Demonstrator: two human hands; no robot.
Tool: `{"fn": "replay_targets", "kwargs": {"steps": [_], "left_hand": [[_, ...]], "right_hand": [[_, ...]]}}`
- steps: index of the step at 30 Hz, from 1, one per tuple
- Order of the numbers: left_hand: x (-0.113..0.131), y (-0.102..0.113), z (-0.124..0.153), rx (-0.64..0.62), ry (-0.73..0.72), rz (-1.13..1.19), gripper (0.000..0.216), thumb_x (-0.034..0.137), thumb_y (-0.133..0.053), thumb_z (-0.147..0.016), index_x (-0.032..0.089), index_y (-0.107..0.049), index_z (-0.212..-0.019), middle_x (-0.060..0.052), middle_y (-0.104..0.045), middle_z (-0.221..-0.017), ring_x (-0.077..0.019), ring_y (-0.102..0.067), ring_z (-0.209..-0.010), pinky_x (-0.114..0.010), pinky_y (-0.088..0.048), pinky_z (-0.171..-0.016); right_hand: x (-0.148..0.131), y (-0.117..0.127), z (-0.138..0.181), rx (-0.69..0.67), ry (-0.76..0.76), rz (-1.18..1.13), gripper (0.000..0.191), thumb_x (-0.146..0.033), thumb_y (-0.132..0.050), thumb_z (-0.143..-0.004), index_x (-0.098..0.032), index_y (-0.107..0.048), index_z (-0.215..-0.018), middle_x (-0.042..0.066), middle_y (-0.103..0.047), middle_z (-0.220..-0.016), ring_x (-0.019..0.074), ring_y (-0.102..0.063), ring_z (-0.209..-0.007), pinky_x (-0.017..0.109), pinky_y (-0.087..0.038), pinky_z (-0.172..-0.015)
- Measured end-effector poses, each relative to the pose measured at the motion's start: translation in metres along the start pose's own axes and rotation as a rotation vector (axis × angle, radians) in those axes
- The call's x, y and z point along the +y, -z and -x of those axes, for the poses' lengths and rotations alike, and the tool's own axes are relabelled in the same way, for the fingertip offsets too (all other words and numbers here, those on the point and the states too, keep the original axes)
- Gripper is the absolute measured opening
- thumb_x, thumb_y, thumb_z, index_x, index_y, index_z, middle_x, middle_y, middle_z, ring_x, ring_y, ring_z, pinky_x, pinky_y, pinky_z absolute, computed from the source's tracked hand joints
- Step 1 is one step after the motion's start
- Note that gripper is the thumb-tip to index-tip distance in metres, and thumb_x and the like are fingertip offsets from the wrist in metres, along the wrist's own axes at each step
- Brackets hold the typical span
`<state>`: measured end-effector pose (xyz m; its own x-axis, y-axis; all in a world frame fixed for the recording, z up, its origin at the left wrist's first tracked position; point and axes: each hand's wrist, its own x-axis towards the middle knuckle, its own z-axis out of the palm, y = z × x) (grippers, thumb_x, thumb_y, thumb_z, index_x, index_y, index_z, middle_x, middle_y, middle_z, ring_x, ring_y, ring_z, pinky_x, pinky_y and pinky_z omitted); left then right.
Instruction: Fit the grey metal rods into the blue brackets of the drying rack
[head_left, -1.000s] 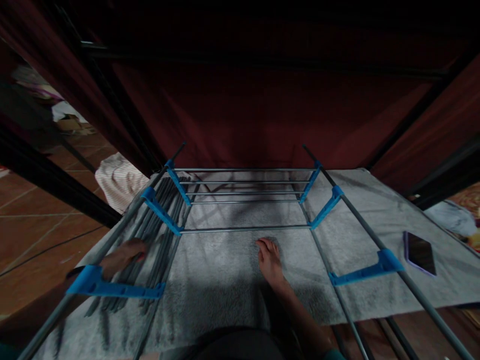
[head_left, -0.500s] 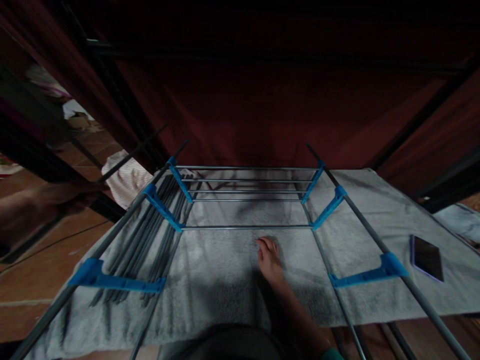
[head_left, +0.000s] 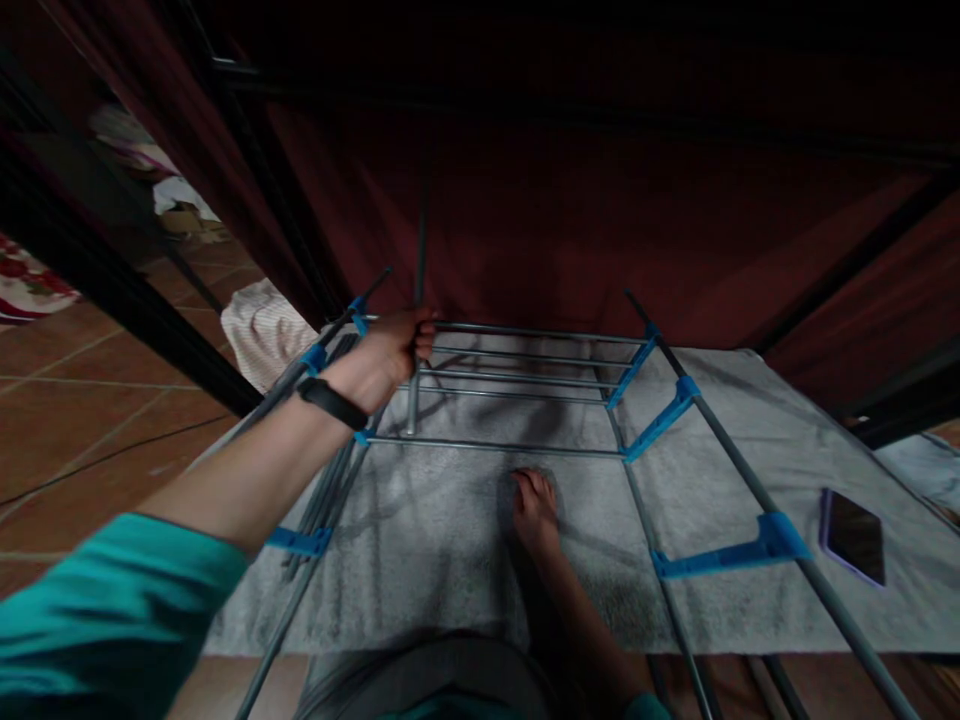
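Note:
My left hand [head_left: 409, 340] is closed around a thin grey metal rod [head_left: 413, 405], held nearly upright over the left side of a rack frame. The frame has grey tubes joined by blue plastic brackets [head_left: 661, 420], with several crossbars [head_left: 517, 447] spanning its far half. The rod's lower end is close to the nearest crossbar; I cannot tell if they touch. My right hand [head_left: 536, 500] rests on the grey cloth [head_left: 435, 560] between the side tubes, fingers loosely curled together, with nothing visible in them. My left forearm hides part of the left brackets.
Several loose rods [head_left: 319, 510] lie along the left side, partly behind my arm. A phone [head_left: 853, 535] lies on the cloth at the right. A dark red curtain [head_left: 487, 220] hangs behind. A striped cloth [head_left: 262, 325] and a cable [head_left: 112, 460] are at the left.
My left hand has swung from the far left in over the frame, bringing the rod from a slant to nearly upright. My right hand stays in place. The view has shifted slightly.

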<state>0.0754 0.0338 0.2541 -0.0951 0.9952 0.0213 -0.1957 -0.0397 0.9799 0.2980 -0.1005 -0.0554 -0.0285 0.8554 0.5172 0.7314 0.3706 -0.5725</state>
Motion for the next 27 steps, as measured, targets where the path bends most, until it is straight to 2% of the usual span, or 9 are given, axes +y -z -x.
{"fn": "replay_targets", "kwargs": {"steps": [2, 5, 8, 11, 14, 18, 22, 27], "left_hand": [[-0.024, -0.026, 0.006, 0.034, 0.057, 0.01, 0.014, 0.014, -0.051, -0.088, 0.015, -0.046, -0.075, 0.01, -0.034, -0.053, -0.0022, -0.028, -0.037, -0.015, -0.018, -0.04], [-0.068, -0.057, 0.033, 0.053, 0.065, 0.016, 0.021, 0.023, -0.062, -0.079, 0.02, -0.042, -0.073, 0.009, -0.036, -0.053, -0.0052, -0.031, -0.041, -0.018, -0.02, -0.04], [-0.112, -0.061, 0.064, 0.101, -0.059, -0.14, 0.023, 0.034, -0.061, -0.08, 0.021, -0.045, -0.072, 0.008, -0.035, -0.054, -0.0075, -0.033, -0.047, -0.02, -0.026, -0.045], [-0.149, -0.033, 0.088, 0.123, -0.205, -0.449, 0.022, 0.037, -0.059, -0.083, 0.02, -0.049, -0.071, 0.005, -0.044, -0.06, -0.0107, -0.041, -0.057, -0.023, -0.032, -0.054], [-0.175, 0.008, 0.104, 0.112, -0.238, -0.714, 0.022, 0.041, -0.057, -0.085, 0.02, -0.057, -0.079, 0.003, -0.055, -0.065, -0.013, -0.049, -0.06, -0.025, -0.035, -0.057], [-0.197, 0.053, 0.121, 0.126, -0.284, -0.836, 0.026, 0.044, -0.054, -0.089, 0.021, -0.064, -0.095, -0.003, -0.069, -0.087, -0.0182, -0.062, -0.077, -0.029, -0.044, -0.07], [-0.206, 0.072, 0.134, 0.11, -0.403, -0.935, 0.023, 0.038, -0.05, -0.092, 0.02, -0.065, -0.098, -0.005, -0.067, -0.09, -0.02, -0.063, -0.083, -0.031, -0.047, -0.076], [-0.201, 0.079, 0.137, 0.1, -0.524, -1.139, 0.026, 0.022, -0.044, -0.09, 0.021, -0.067, -0.102, -0.006, -0.068, -0.099, -0.0237, -0.061, -0.094, -0.037, -0.045, -0.086]], "right_hand": [[0.001, 0.0, 0.001, -0.008, -0.003, -0.003, 0.04, -0.008, -0.043, -0.09, -0.023, -0.063, -0.121, 0.009, -0.065, -0.118, 0.0228, -0.056, -0.114, 0.042, -0.045, -0.1], [0.001, 0.001, 0.002, -0.033, -0.012, 0.005, 0.04, -0.008, -0.044, -0.089, -0.023, -0.062, -0.122, 0.009, -0.065, -0.119, 0.0229, -0.056, -0.115, 0.042, -0.045, -0.1], [0.0, 0.001, 0.003, -0.032, -0.028, 0.014, 0.043, -0.008, -0.043, -0.089, -0.025, -0.062, -0.123, 0.008, -0.065, -0.117, 0.0229, -0.056, -0.116, 0.041, -0.046, -0.1], [-0.001, -0.001, 0.003, -0.012, -0.037, 0.022, 0.044, -0.007, -0.042, -0.088, -0.024, -0.062, -0.123, 0.008, -0.066, -0.115, 0.0225, -0.057, -0.115, 0.041, -0.046, -0.1], [-0.002, -0.002, 0.003, 0.002, -0.032, 0.022, 0.045, -0.006, -0.042, -0.086, -0.021, -0.062, -0.123, 0.009, -0.066, -0.116, 0.0225, -0.057, -0.116, 0.041, -0.045, -0.101], [-0.003, -0.002, 0.0, 0.007, -0.04, -0.025, 0.045, -0.006, -0.043, -0.086, -0.023, -0.063, -0.122, 0.008, -0.066, -0.117, 0.0219, -0.058, -0.115, 0.04, -0.045, -0.102], [-0.001, -0.001, -0.004, 0.007, -0.119, -0.117, 0.042, -0.01, -0.041, -0.088, -0.025, -0.064, -0.12, 0.007, -0.067, -0.114, 0.0205, -0.059, -0.112, 0.039, -0.045, -0.102], [0.004, 0.003, -0.008, 0.013, -0.264, -0.311, 0.034, -0.019, -0.043, -0.09, -0.024, -0.067, -0.113, 0.006, -0.07, -0.108, 0.0197, -0.062, -0.105, 0.038, -0.047, -0.097]]}}
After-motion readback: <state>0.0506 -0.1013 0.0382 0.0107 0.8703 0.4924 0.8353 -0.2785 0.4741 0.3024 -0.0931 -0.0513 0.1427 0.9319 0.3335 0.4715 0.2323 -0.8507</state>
